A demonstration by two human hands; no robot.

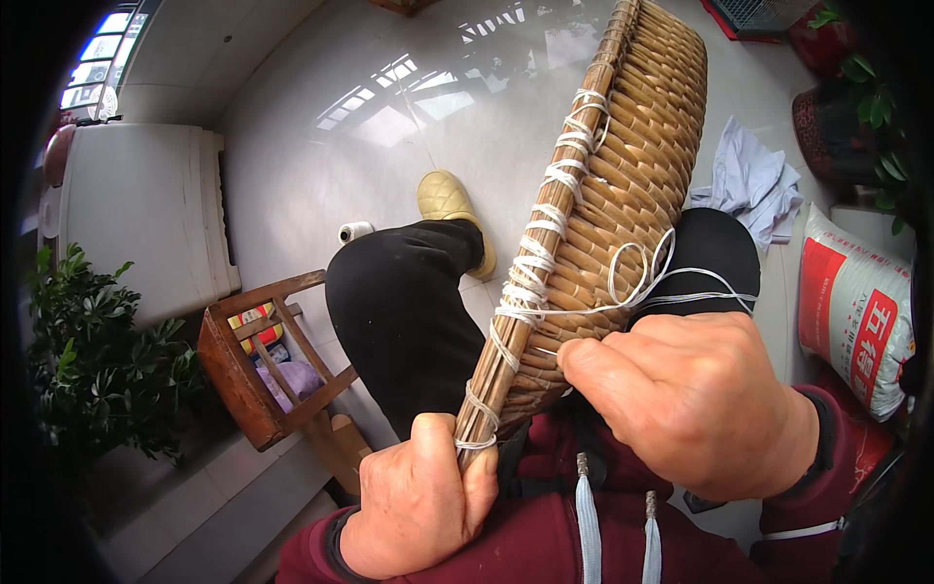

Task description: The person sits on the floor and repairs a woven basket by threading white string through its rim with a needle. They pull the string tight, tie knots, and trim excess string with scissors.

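Observation:
A brown woven basket (632, 165) lies tilted across my lap, its long rim of bundled sticks (530, 258) running from upper right to lower left. White cord (525, 282) is wound around the rim in several turns, dense in the middle and sparser toward me. My left hand (418, 496) is closed around the rim's near end. Against the basket's wall, my right hand (691, 399) is closed, thumb and finger pinching what looks like a thin strand of the cord. A loose loop of cord (632, 277) rises above that hand and trails over my right knee; its fingertips are partly hidden.
A spool of white thread (355, 232) lies on the floor left of my knee. A wooden stool frame (277, 346) holding bags stands beside a leafy plant (107, 341). Right lie white cloth (747, 180) and a red-and-white sack (856, 316), with potted plants (837, 131) behind.

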